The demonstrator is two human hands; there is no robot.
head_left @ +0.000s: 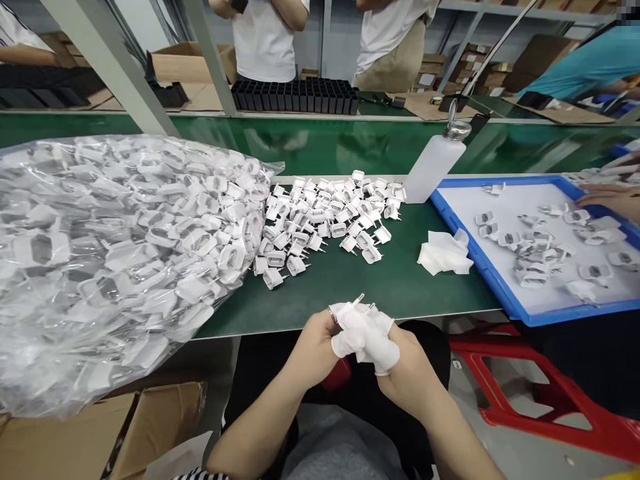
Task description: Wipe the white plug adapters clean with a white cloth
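My left hand (325, 340) and my right hand (400, 363) meet just below the table's near edge, fingertips in white finger cots. Together they pinch a small white plug part (356, 308) whose metal prongs point up, wrapped partly in a white wipe (367, 333). A loose heap of the same white plug parts (330, 217) lies on the green mat (380, 280) ahead. A big clear plastic bag (115, 253) full of them fills the left side.
A blue tray (510, 303) at right holds several plug parts; another person's hand (607, 197) reaches into it. A white squeeze bottle (435, 163) and a crumpled wipe (445, 253) sit beside it. A red stool (540, 393) stands at lower right, cardboard boxes (75, 433) lower left. People stand beyond the conveyor.
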